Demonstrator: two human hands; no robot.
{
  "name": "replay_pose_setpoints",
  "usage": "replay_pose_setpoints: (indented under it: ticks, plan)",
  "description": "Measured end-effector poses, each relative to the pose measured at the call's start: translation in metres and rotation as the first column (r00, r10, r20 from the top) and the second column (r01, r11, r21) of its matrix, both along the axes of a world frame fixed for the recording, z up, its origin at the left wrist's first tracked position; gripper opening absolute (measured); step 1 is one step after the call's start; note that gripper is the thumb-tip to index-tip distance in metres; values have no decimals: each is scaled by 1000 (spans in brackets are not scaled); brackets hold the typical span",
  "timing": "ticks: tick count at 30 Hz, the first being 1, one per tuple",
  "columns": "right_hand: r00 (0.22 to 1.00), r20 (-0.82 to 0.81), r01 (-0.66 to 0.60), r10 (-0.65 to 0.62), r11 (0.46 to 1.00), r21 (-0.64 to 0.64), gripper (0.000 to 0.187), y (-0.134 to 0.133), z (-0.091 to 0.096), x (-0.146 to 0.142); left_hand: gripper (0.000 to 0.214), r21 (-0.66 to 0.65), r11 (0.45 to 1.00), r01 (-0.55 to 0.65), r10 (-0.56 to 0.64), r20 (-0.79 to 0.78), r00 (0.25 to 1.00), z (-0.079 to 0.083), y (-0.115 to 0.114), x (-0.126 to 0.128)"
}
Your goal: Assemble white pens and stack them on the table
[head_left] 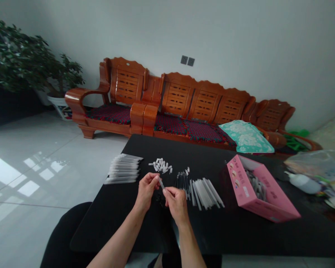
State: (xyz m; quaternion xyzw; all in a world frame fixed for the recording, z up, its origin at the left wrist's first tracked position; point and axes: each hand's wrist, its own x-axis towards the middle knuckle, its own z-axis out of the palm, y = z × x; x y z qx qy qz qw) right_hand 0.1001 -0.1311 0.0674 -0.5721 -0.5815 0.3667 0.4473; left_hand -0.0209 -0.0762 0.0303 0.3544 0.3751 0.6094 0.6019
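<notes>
My left hand and my right hand meet above the black table, both closed in a pinch on one thin, pale plastic tube. The left fingertips grip its upper end and the right ones its lower end. Just beyond them lies a loose pile of short white caps. To the left is a neat row of frosted tubes. Beside my right hand, thin dark rods lie together, then a bundle of translucent tubes. Small black pieces lie below my hands, partly hidden.
A pink open box with grey pieces inside stands right on the black table. Past it are a clear plastic bag and a white bulb-shaped object. A wooden sofa with a turquoise pillow stands behind.
</notes>
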Motion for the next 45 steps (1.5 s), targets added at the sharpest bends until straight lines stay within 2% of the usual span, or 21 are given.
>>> replay_pose_setpoints:
  ticks: [5,11,15,21,26,28,31,33,36,38,40,45]
  plan:
    - [998,-68,-20,20,1000,8,41,-3,-1,1,24,6,1000,11,-11,73,997,-5,-3,4]
    - [932,-357,-36,-57,968,-248,34,0,-4,-1,20,32,999,41,-45,151,988,-1,-5,6]
    - [873,-480,-82,-84,945,-315,37,2,-4,0,20,17,999,46,-48,198,979,0,-6,6]
    - [847,-519,-111,-112,919,-379,39,5,-14,4,23,14,999,53,-54,128,990,-7,-6,4]
    - [885,-465,-133,-28,942,-309,42,9,-23,8,25,3,998,58,-58,-5,998,-9,1,-17]
    - [890,-453,-99,-52,948,-304,46,9,-25,12,29,-4,999,-33,32,-15,999,-6,8,-37]
    - [878,-457,-14,-140,948,-317,51,10,-26,19,36,15,961,-276,276,-90,957,-4,20,-79]
    - [869,-468,10,-159,952,-306,50,9,-27,21,37,21,901,-432,431,-134,892,-7,26,-108]
    - [865,-473,26,-169,955,-294,48,7,-29,20,39,5,764,-646,632,-208,746,-17,30,-143]
    - [869,-462,38,-175,956,-290,46,6,-30,17,40,-14,687,-726,700,-253,667,-25,29,-156]
    - [877,-450,44,-172,959,-281,45,7,-31,16,40,-27,642,-766,730,-283,622,-33,28,-162]
    - [884,-430,58,-182,957,-285,46,9,-34,18,42,-8,648,-762,694,-406,595,-46,27,-164]
